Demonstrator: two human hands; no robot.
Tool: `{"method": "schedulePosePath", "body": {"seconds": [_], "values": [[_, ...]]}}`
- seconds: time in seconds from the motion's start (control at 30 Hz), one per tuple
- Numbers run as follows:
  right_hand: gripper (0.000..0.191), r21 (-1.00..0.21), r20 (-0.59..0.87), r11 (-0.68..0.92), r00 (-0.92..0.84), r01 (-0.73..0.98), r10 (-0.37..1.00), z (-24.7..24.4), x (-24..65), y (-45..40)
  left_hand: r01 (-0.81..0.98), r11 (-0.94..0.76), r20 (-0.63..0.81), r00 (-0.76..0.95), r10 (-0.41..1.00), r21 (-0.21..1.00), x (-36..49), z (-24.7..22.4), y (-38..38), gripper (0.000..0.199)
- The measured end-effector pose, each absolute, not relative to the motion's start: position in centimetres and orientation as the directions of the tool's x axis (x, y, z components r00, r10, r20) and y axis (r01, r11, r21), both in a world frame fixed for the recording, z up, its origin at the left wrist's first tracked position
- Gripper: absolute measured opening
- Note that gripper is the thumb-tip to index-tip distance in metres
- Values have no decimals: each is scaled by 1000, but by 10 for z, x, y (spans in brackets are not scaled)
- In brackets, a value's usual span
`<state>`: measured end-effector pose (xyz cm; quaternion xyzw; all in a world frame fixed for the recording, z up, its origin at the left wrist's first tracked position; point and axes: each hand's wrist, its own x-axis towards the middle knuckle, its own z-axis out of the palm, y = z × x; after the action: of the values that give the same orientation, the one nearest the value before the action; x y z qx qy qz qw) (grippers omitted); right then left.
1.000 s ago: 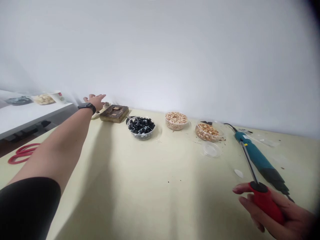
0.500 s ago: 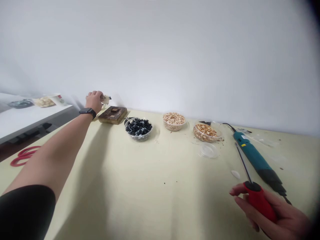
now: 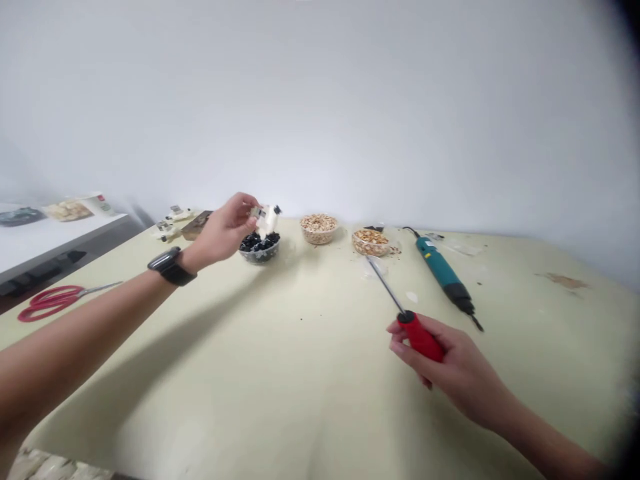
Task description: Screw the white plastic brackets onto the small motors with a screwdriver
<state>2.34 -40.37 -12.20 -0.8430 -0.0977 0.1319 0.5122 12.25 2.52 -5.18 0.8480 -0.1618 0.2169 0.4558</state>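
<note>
Red scissors point(image 3: 75, 291) at far left on the desk point(image 3: 300, 373), close to the left forearm point(image 3: 115, 310): liable to be swept off by a low drag of the arm. Next, loose white parts point(image 3: 167, 231) and block point(image 3: 193, 228), at risk of a knock from the watch point(image 3: 173, 266) on a careless pull back. Then left hand point(image 3: 225, 233), fingers narrow, pinching the held part point(image 3: 267, 221) by one side, up at the black bowl point(image 3: 260, 257). Cannot tell the gap to the rim. Could drop the held part among the black pieces through so slight a pinch, or tip the bowl by a wrist dip.

Further right, tan bowl point(image 3: 319, 237), well apart from both hands, probably safe. Next, nut-brown bowl point(image 3: 369, 251), clear lid point(image 3: 366, 269) in front. Near the lid, tip of the screwdriver point(image 3: 423, 338); contact hard to judge. Might flick the lid away by a forward jab. Beyond, teal driver point(image 3: 443, 270), open to a roll from an outward bump. Last, right hand point(image 3: 463, 373), fingers wrapped around the red handle: perhaps prone to twisting from a slack hold.
</note>
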Motion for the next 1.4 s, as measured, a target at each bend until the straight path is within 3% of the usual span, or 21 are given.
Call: {"method": "schedulePosePath", "body": {"seconds": [0.13, 0.27, 0.37, 0.47, 0.57, 0.67, 0.87, 1.17, 1.4], "values": [[44, -943, -164, -327, 932, -53, 322, -112, 14, -396, -363, -220, 297, 912, -282, 906, 63, -50, -42, 33], [42, -986, -89, -166, 926, -29, 367, -105, 4, -393, -210, -61, 170, 903, -394, 976, 20, -63, -85, 37], [43, -992, -51, -123, 928, -6, 368, -103, -2, -390, -165, -10, 144, 884, -444, 986, 8, -81, -102, 36], [45, -993, -28, -119, 943, 12, 332, -103, -6, -386, -227, 34, 219, 873, -436, 973, 6, -104, -109, 34], [44, -989, 15, -135, 950, 60, 311, -106, -8, -381, -305, -43, 266, 884, -384, 951, 6, -120, -109, 30], [44, -974, 57, -191, 946, 122, 319, -110, -9, -376, -381, -226, 294, 893, -340, 896, 0, -123, -109, 30], [47, -931, 123, -301, 953, 207, 278, -121, -10, -371, -490, -461, 345, 864, -367, 740, -16, -115, -115, 28], [39, -884, 132, -402, 953, 238, 273, -126, -8, -369, -529, -489, 359, 843, -401, 694, -23, -115, -117, 29], [36, -887, 110, -402, 949, 229, 297, -123, -7, -369, -477, -401, 317, 858, -403, 782, -19, -117, -118, 31]]}}
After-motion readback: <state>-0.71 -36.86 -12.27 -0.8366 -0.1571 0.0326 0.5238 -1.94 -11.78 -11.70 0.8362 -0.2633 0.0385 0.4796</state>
